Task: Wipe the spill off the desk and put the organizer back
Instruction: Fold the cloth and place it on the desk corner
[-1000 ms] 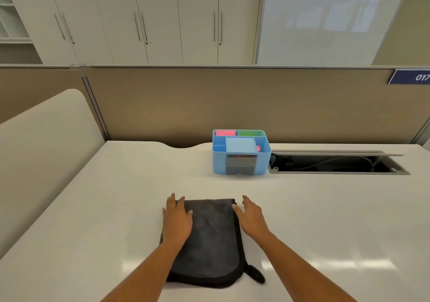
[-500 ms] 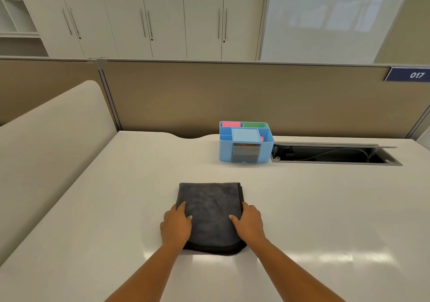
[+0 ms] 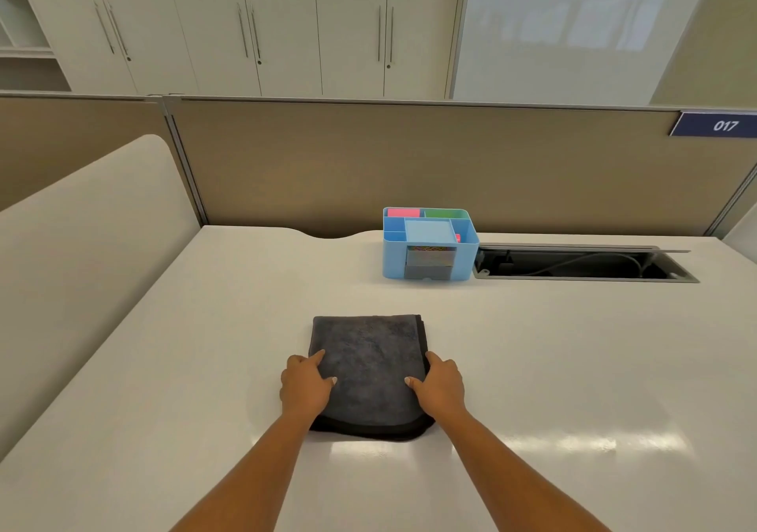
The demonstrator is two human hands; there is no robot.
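Left hand (image 3: pixel 305 384), right hand (image 3: pixel 440 384) pinch folded cloth (image 3: pixel 368 351) at its side edges. Likely soft, light, limp: hold both edges.

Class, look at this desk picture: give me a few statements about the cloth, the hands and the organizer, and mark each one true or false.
1. A dark grey cloth lies folded on the white desk. True.
2. Only the left hand touches the cloth. False: the right hand holds the opposite side, thumb on top.
3. The blue organizer stands on the cloth. False: it stands apart from it, farther back on the desk, beside the open cable tray.
4. The sign on the partition reads 017. True.
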